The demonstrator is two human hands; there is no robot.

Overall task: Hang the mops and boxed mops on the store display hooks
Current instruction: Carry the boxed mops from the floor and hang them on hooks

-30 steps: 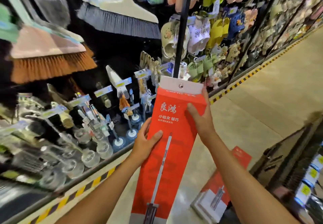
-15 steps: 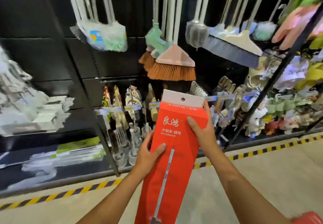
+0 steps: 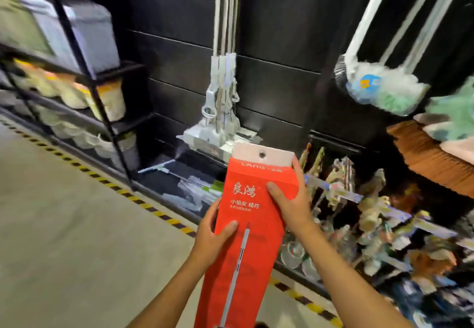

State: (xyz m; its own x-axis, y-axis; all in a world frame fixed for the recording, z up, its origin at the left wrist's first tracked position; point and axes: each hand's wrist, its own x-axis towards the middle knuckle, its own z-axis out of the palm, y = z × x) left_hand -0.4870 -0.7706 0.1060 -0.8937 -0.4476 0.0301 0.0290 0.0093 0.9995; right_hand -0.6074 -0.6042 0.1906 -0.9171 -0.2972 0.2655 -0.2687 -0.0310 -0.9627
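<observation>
A tall red boxed mop (image 3: 256, 227) with a white top flap and a metal hanging eyelet stands upright in front of me. My left hand (image 3: 214, 235) grips its left edge with the thumb across the front. My right hand (image 3: 291, 206) grips its right edge higher up, fingers wrapped behind. Several white flat mops (image 3: 221, 97) hang against the black display wall just beyond the box's top. No free hook is plainly visible.
A black shelf rack (image 3: 102, 112) with stacked containers stands at left. Fluffy dusters (image 3: 379, 86) and an orange broom head (image 3: 431, 156) hang at right above small brushes (image 3: 364, 215). Yellow-black floor tape (image 3: 143, 202) runs along the shelving base.
The view has swung left along the display, from the slippers and brooms to the hanging white mops. Both hands keep the same hold on the red box.
</observation>
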